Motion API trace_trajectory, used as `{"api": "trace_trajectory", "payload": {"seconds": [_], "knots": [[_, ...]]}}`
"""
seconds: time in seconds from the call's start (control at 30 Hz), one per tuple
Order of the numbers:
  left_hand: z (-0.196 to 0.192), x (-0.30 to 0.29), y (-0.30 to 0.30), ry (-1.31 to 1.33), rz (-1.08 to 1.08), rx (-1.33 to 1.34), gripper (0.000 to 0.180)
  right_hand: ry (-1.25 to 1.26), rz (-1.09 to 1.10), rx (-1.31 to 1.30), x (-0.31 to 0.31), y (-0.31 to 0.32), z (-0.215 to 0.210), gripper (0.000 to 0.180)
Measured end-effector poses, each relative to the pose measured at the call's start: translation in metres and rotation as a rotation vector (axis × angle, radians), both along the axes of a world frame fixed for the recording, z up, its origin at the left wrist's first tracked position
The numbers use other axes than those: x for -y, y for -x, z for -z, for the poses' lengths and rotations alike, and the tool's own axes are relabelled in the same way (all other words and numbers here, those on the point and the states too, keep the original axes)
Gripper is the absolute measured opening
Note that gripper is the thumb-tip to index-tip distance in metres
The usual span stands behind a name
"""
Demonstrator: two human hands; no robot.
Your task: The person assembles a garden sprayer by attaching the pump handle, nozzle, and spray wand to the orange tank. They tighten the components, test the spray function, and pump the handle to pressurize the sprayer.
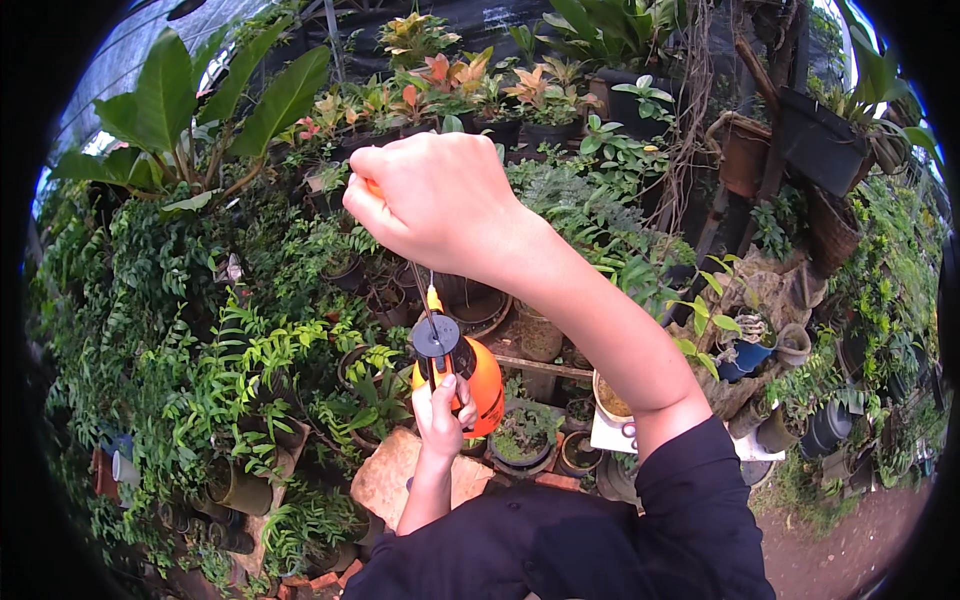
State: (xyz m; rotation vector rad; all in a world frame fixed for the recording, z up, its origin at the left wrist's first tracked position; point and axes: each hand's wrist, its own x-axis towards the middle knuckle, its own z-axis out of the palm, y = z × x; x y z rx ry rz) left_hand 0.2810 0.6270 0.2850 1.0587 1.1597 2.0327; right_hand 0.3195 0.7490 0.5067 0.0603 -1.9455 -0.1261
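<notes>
An orange pump spray bottle [487,388] with a black top [436,337] and a yellow nozzle [433,299] is in front of my chest. My left hand [440,415] is closed around its grip, with the thumb up along the back. Above it, my right hand [425,195] is raised in a fist at the upper middle. A bit of the orange pump handle [374,187] shows between its fingers. From the black top a thin metal rod runs up toward that fist. Most of the pump handle is hidden by my right hand.
Potted plants crowd all around, with a large-leafed one [165,100] at the upper left and reddish-leafed ones [450,75] at the back. A black hanging planter [822,140] is at the upper right, and a blue pot [745,358] lower down. Below lies a pale slab [385,475].
</notes>
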Motion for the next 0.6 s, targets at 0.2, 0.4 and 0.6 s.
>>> {"api": "trace_trajectory", "payload": {"seconds": [0.2, 0.4, 0.6], "knots": [[-0.003, 0.007, 0.005, -0.112, 0.015, 0.049, 0.039, 0.168, -0.036, 0.437, 0.026, 0.008, 0.082, 0.021], [0.003, 0.009, 0.001, 0.025, 0.030, 0.086, 0.040, 0.157, 0.021, 0.552, 0.006, 0.004, 0.099, 0.023], [0.001, 0.004, -0.005, 0.035, 0.060, -0.001, 0.039, 0.024, -0.013, 0.004, -0.005, -0.009, 0.006, 0.028]]}}
